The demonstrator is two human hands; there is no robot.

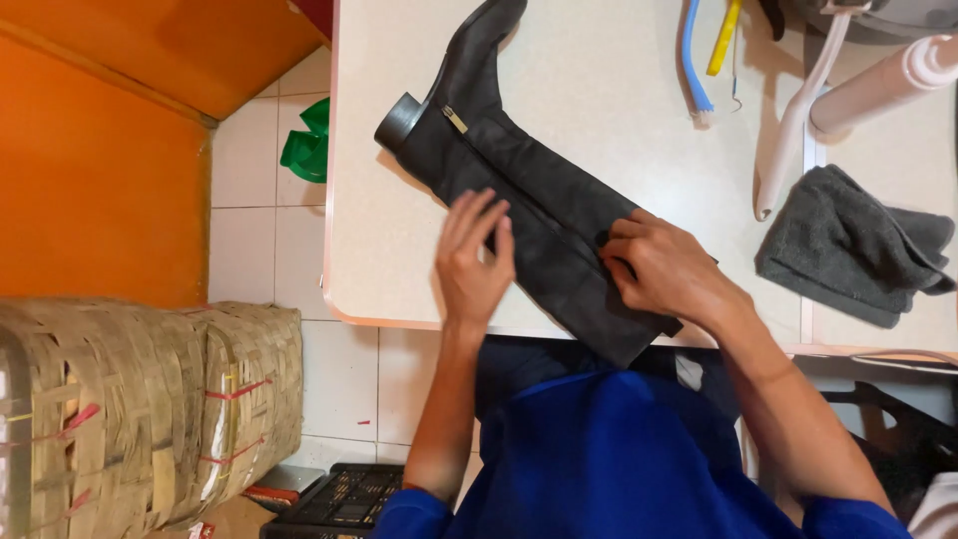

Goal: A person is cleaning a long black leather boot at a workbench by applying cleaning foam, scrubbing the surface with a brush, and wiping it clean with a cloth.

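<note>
- The left hand (472,262) is lying flat and open, fingers spread and pointing away from the person, pressing on the near edge of the tall black boot (519,190); it is gripping nothing.
- The right hand (661,268) is resting on the boot's shaft closer to its open top, fingers curled and pinching the leather at the shaft's far edge; how firmly it is clamping I cannot tell.
- The boot is lying on its side on the pale table (599,80), its long axis running diagonally: the toe is pointing to the far edge, the heel is sitting at the far left, and the open top is hanging just over the near edge by the person's blue shirt (619,459).
- Both hands are sitting on the shaft, well apart from the foot; the left is nearer the zip and the heel, the right nearer the top.
- Further right, apart from the boot, a folded grey cloth (848,250) is lying on the table.
</note>
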